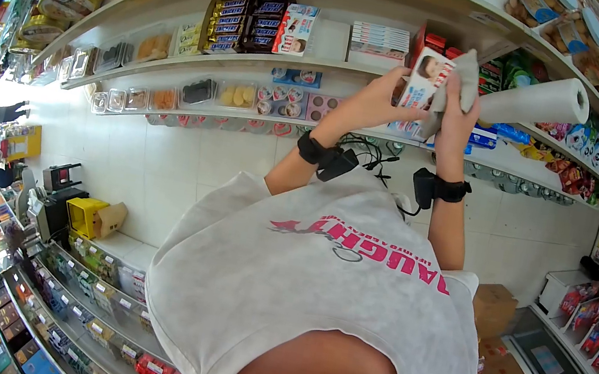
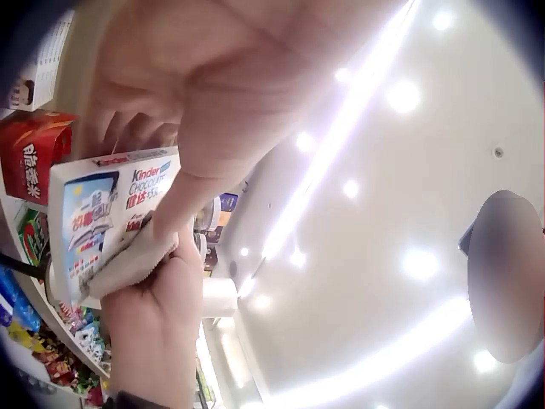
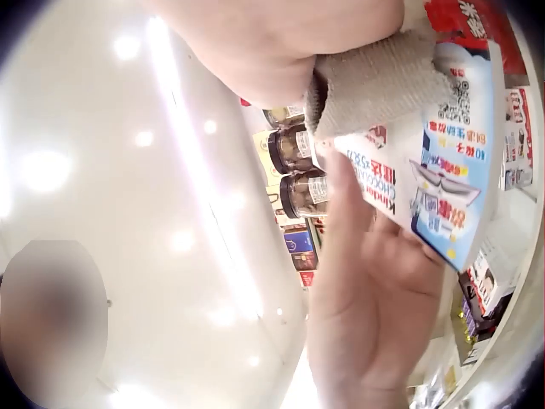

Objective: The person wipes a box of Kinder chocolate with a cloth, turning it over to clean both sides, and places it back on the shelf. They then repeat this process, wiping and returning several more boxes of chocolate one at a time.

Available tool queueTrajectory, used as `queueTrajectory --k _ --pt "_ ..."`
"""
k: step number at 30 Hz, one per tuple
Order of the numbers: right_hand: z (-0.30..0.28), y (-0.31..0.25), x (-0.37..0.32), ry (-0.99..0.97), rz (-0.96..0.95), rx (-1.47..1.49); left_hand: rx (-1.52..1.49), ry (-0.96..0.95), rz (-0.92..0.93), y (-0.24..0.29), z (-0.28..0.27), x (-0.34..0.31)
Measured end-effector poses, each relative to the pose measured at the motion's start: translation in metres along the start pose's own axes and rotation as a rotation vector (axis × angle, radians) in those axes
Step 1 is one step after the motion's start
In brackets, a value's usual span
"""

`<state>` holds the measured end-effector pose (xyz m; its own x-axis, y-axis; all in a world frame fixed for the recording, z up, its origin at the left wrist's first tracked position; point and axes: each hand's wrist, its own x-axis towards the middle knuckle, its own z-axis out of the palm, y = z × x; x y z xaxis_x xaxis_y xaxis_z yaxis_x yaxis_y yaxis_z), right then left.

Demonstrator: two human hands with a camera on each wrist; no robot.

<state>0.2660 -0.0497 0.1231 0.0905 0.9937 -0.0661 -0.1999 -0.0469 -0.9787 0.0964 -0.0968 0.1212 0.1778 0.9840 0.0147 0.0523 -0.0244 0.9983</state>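
My left hand (image 1: 378,105) holds a white and blue Kinder chocolate box (image 1: 419,88) by its side, thumb along the near edge. In the left wrist view the printed face of the box (image 2: 94,226) is turned outward. A folded grey cloth (image 1: 467,79) is gripped in my right hand (image 1: 454,122) and lies against the box. Seen in the right wrist view, the cloth (image 3: 375,89) covers part of the printed face. Both hands are raised in front of a shop shelf (image 1: 296,65).
Snickers boxes (image 1: 266,19), an upright Kinder box (image 1: 297,28) and a stack of white boxes (image 1: 379,42) stand on the shelf. A large white roll (image 1: 536,101) sticks out to the right of my hands. Clear tubs (image 1: 197,91) line the lower shelf.
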Motion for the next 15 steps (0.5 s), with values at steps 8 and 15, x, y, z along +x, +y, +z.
queueTrajectory --k 8,15 --pt "0.025 -0.005 0.002 0.055 0.063 0.28 -0.351 0.332 0.085 -0.005 -0.049 -0.006" --pt "0.014 0.016 -0.001 -0.367 0.217 -0.433 -0.347 0.385 -0.095 -0.021 -0.107 -0.02"
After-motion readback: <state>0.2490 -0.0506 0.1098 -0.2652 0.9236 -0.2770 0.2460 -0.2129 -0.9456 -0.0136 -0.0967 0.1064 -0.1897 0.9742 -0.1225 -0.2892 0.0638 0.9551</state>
